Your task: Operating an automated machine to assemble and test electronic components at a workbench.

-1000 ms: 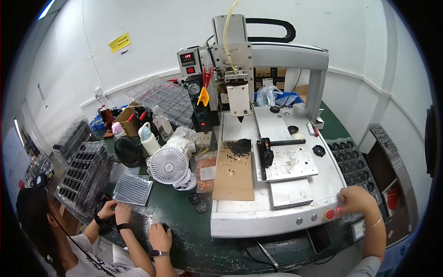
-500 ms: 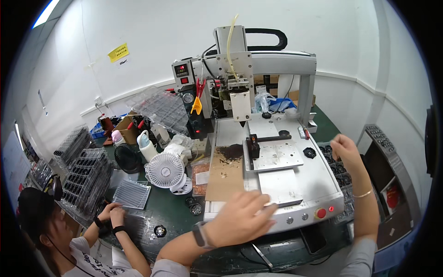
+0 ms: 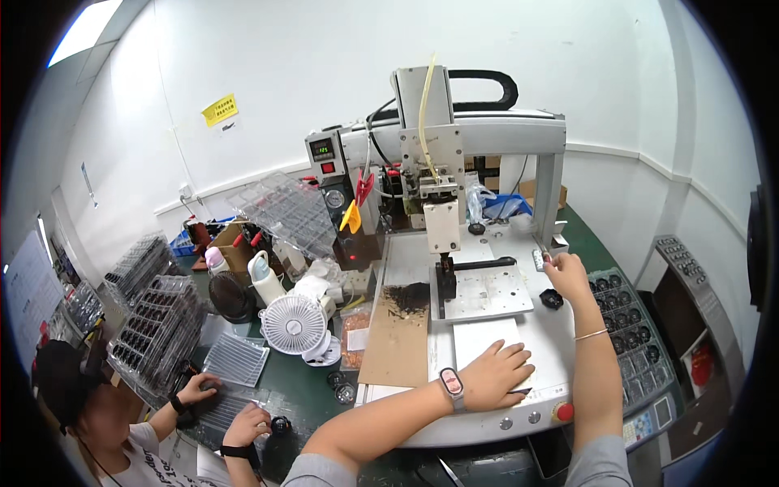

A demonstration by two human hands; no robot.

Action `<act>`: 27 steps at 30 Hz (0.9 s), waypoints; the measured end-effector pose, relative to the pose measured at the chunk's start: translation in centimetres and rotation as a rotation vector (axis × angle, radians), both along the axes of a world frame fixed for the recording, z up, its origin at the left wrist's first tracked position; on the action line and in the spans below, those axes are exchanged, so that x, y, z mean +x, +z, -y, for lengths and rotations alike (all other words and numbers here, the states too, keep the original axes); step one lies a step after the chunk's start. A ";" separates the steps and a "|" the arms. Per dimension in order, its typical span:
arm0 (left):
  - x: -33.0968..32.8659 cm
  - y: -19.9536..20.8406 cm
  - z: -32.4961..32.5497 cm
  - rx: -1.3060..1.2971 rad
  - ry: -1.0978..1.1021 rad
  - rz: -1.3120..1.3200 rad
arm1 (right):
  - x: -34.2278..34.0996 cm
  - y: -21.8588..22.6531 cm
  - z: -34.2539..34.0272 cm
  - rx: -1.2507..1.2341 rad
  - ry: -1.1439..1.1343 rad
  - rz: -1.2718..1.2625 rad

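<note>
My left hand (image 3: pixel 495 377) lies with its fingers spread on the white plate (image 3: pixel 483 337) at the front of a benchtop machine. On the right of the machine bed, the fingertips of my right hand (image 3: pixel 570 280) are bent together against a small white-and-red object (image 3: pixel 539 259); its kind is unclear. A black round part (image 3: pixel 551 299) lies on the bed just below that hand. Behind my left hand is a metal fixture (image 3: pixel 491 302) with a black clamp (image 3: pixel 445 280). The machine head (image 3: pixel 442 227) stands right over the clamp, its tip at the clamp's top.
Brown cardboard (image 3: pixel 393 357) with dark crumbs covers the bed's left side. A white fan (image 3: pixel 294 325) stands left of it. Trays of black parts (image 3: pixel 621 316) lie on the right. A red button (image 3: pixel 564 411) sits on the front panel. At the left, a co-worker's hands (image 3: pixel 247 424) are over the table.
My right hand has come down and inward to the small white-and-red object. My left hand has moved right and spread onto the plate. The machine head now meets the clamp. The co-worker's hands have parted.
</note>
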State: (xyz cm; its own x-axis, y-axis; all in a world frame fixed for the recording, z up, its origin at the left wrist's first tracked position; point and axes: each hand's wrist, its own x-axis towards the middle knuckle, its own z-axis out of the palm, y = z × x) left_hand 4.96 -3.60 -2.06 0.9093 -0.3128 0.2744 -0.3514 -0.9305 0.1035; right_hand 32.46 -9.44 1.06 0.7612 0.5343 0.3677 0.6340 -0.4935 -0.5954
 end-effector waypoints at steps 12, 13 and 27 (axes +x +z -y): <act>0.5 -1.2 -0.1 0.015 0.049 0.054 | -0.2 -2.5 1.1 -0.474 0.169 0.215; 0.4 -1.2 -0.1 0.013 0.050 0.055 | -0.6 -2.3 0.9 -0.477 0.173 0.215; 0.2 -1.6 0.2 0.003 0.056 0.059 | -2.0 -1.3 1.0 -0.458 0.067 0.154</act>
